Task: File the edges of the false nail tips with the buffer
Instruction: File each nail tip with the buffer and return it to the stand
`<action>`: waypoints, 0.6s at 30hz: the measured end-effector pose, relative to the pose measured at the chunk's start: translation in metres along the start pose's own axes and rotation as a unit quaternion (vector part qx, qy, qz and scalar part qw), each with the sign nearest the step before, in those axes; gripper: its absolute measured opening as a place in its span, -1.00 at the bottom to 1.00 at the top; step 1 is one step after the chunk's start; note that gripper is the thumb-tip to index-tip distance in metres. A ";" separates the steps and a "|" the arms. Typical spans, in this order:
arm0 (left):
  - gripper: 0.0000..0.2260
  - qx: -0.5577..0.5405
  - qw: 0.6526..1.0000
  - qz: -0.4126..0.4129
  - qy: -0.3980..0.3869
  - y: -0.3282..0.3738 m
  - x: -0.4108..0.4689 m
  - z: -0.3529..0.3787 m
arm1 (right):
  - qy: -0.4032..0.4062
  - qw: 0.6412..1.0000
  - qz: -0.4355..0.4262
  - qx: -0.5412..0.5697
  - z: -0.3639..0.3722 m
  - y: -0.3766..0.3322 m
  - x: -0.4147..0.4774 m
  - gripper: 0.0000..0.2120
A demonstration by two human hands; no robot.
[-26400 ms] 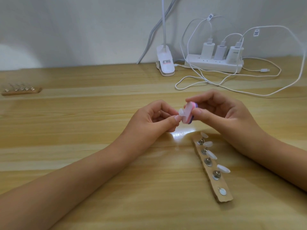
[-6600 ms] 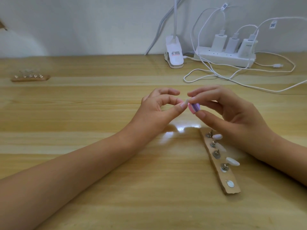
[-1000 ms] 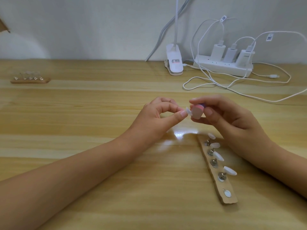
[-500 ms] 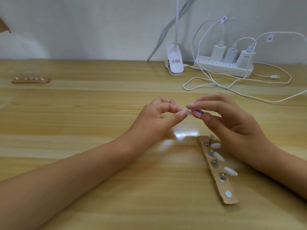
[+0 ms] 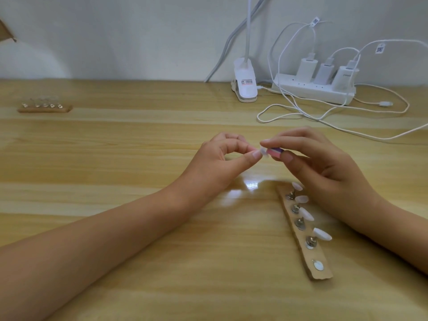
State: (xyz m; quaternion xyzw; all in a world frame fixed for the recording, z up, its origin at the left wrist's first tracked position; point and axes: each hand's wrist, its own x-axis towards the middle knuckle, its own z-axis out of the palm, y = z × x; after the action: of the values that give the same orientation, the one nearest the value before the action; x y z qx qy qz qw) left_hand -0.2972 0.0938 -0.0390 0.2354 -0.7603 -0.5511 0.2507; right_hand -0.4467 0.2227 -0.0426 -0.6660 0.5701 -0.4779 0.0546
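Observation:
My left hand (image 5: 220,163) pinches a small clear false nail tip (image 5: 263,151) between thumb and forefinger above the wooden table. My right hand (image 5: 324,167) pinches a small pink and purple buffer block (image 5: 345,152), held flat against the tip's edge. Below my right hand lies a cardboard strip (image 5: 303,246) with metal studs. Several white nail tips (image 5: 322,234) stand on those studs, and the nearest stud (image 5: 318,265) carries none.
A second strip with clear tips (image 5: 44,107) lies at the far left. A white lamp clamp (image 5: 245,86), a power strip with chargers (image 5: 317,89) and loose white cables (image 5: 347,114) sit at the back right by the wall.
Over the last second my right hand has turned the buffer from upright to flat and kept it against the tip. My left hand has stayed put.

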 end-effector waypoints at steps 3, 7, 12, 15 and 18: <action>-0.94 0.008 1.000 0.005 -0.001 0.001 0.000 0.000 | -0.006 0.999 -0.033 -0.030 0.001 0.001 0.000 -0.78; -0.95 0.004 1.000 0.001 0.004 0.000 0.000 0.000 | 0.001 1.000 0.005 -0.013 0.000 0.005 0.001 -0.79; -0.95 0.013 1.000 0.001 0.006 0.001 0.000 0.001 | 0.001 1.000 0.007 0.001 0.001 0.006 0.001 -0.82; -0.94 0.001 1.000 0.001 0.012 0.000 0.001 0.001 | 0.050 0.993 0.061 0.085 -0.002 0.007 0.003 -0.79; -0.95 0.001 1.000 -0.003 0.008 0.001 0.001 0.001 | 0.024 0.998 0.005 0.055 -0.002 0.003 0.001 -0.82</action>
State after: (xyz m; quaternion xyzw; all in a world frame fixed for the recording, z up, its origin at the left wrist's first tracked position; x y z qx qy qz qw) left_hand -0.2988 0.0936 -0.0383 0.2419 -0.7581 -0.5494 0.2546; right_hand -0.4503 0.2215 -0.0428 -0.6474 0.5471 -0.5246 0.0797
